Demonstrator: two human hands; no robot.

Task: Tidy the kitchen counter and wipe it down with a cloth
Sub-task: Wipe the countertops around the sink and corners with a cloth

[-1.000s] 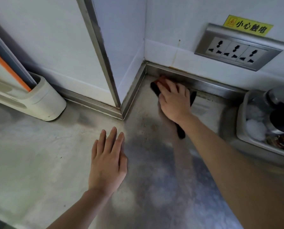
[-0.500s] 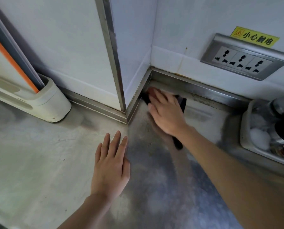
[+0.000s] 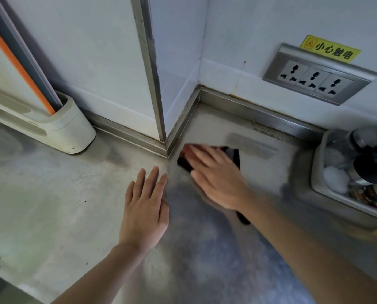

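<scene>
1. Your right hand (image 3: 218, 183) lies flat on the dark cloth (image 3: 233, 156), fingers (image 3: 201, 155) spread and pressing down, not curled round it. It's blurred, so I read it as mid-wipe.
2. The cloth sits on the steel counter (image 3: 51, 205) just beside the outer corner of the wall trim (image 3: 159, 148). Most of it is hidden under your palm; one dark tail (image 3: 243, 218) pokes out by the wrist.
3. Your left hand (image 3: 144, 207) rests open and flat on the counter, holding nothing, near the cloth but not touching it.
4. Risk: the cloth is only pinned by pressure. Sweep fast and that loose tail can bunch or slip out, so you end up rubbing bare palm on steel.
5. Risk: grime shows along the back ledge (image 3: 264, 130) below the wall. A flat palm likely skips that seam; the edge needs fingertip pressure.
6. Risk: the tray (image 3: 319, 183) of jars and bottles stands at the right, near your forearm. A wide rightward stroke could bump it and tip something.
7. Risk: the socket strip (image 3: 317, 84) with the yellow warning label (image 3: 330, 50) is on the wall above. If the cloth is wet (can't tell), keep it low.
8. The knife holder (image 3: 58, 132) at the left is well apart, no worry yet.
</scene>
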